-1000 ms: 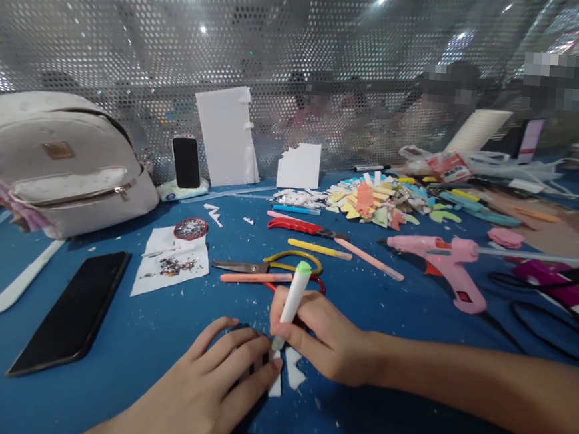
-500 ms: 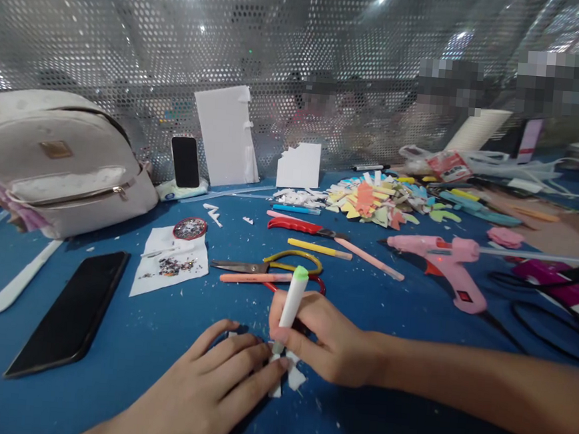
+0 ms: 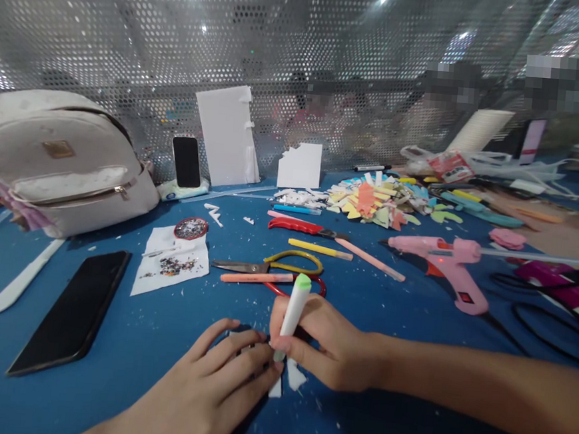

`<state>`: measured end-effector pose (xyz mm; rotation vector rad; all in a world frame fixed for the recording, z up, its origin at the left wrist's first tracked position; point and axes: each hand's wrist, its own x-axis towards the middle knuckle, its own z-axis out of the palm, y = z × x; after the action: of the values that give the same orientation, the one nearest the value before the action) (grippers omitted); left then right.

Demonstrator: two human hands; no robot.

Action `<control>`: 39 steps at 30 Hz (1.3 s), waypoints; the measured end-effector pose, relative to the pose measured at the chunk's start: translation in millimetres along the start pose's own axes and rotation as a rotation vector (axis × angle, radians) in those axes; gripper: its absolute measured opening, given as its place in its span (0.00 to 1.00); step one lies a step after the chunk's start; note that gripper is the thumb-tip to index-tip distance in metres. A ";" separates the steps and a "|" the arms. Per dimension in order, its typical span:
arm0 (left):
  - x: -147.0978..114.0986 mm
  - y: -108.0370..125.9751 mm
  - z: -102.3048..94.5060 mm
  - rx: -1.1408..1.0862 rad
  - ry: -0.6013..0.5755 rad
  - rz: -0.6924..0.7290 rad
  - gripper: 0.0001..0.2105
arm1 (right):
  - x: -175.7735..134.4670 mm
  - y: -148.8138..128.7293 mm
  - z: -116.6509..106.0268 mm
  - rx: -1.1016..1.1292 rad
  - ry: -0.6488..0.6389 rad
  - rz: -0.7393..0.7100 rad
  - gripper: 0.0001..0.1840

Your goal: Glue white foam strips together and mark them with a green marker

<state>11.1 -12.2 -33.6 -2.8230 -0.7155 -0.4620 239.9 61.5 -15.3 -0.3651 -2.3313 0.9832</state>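
My right hand [image 3: 327,344] is closed around a white marker with a green end [image 3: 294,314], tilted with its lower end down among small white pieces. What the tip touches is hidden by my fingers. My left hand [image 3: 227,376] lies on the blue table with its fingers stretched out, covering part of a white piece [image 3: 276,386]. Another small white scrap [image 3: 296,376] rests just under my right hand. Beyond my hands are yellow-and-red-handled scissors [image 3: 270,267], with an orange pen [image 3: 254,278] lying across them.
A pink glue gun [image 3: 447,256] lies at right. Behind the scissors are a yellow pen [image 3: 320,249] and a red-handled cutter [image 3: 296,225]. Colourful paper cutouts [image 3: 371,200] are heaped at the back. A black phone [image 3: 71,313] and a white backpack [image 3: 63,166] occupy the left.
The marker and my right hand have shifted very slightly down. My left hand stays nearly in place, its fingertips slightly shifted. The rest of the scene moves a little with the camera.
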 end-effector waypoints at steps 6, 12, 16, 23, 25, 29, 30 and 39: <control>-0.3 2.6 2.5 -0.017 0.034 0.005 0.28 | 0.0 -3.3 -1.9 0.018 -0.001 0.007 0.08; -2.6 4.9 5.2 -0.036 0.071 -0.005 0.26 | 0.5 -3.5 -1.3 -0.009 0.006 0.026 0.10; -2.6 4.2 5.1 -0.019 0.069 -0.001 0.26 | 0.3 -2.4 -0.9 0.007 0.018 0.012 0.09; -2.2 4.6 7.6 -0.015 0.086 -0.008 0.26 | -0.4 -0.4 -1.7 -0.012 -0.006 0.042 0.10; -1.5 4.5 7.6 -0.017 0.087 -0.012 0.26 | -0.1 -1.1 -1.6 -0.009 -0.004 0.038 0.10; 0.5 3.7 5.8 -0.041 0.105 -0.014 0.25 | 0.9 -2.7 -1.2 -0.003 0.017 0.038 0.09; 0.7 3.6 5.2 -0.046 0.095 -0.013 0.25 | 1.0 -2.9 -1.3 -0.008 0.022 0.040 0.09; -3.9 8.2 12.0 0.019 0.154 -0.003 0.23 | 1.3 -1.6 -1.8 -0.026 0.010 0.036 0.10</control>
<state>14.8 -17.8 -47.1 -2.7322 -0.6890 -0.6616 240.0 62.0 -12.5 -0.4225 -2.3381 0.9664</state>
